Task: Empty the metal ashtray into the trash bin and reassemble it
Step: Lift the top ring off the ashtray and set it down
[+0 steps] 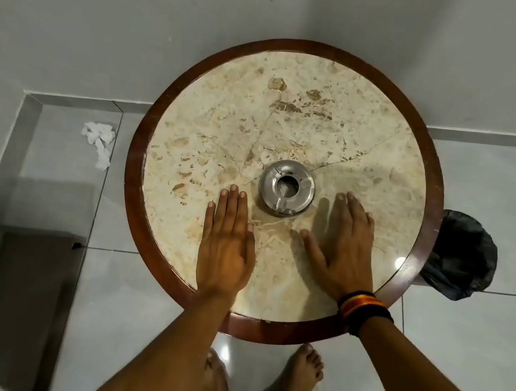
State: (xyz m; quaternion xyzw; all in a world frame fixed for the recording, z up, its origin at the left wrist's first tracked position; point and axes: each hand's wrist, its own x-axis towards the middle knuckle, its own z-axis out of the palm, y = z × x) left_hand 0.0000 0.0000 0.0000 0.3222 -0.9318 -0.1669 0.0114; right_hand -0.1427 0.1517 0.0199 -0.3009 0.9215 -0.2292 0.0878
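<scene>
Head view: round marble table [292, 103] w/ dark wood rim, seen from above. Metal ashtray [286, 188] sits upright a bit toward the near side of centre, lid on, its centre hole facing straight up. It's round, so no real long axis; its axis runs vertical, and the cigarette notches in the lid radiate outward. Can't tell what's inside thru the hole, too small and dim.

Left hand [227, 243] lies flat, palm down, fingers straight and together, holding nothing, just left of the ashtray and apart from it. Right hand [342, 248] also flat and spread, empty, just right of it, thumb angled toward the ashtray but not touching. Striped wristband [363, 305] on the right wrist.

Trash bin [463, 255] w/ black liner stands on the floor off the table's right edge, partly hidden by the rim. Crumpled tissue [98, 142] on the floor at left.

Judgement: task looks not yet begun, pickup is the step in hand. Best to grip the ashtray by the base wall, both parts pinched together, keep it level during the carry to the bin so ash doesn't spill, and only lift the lid off over the liner.
</scene>
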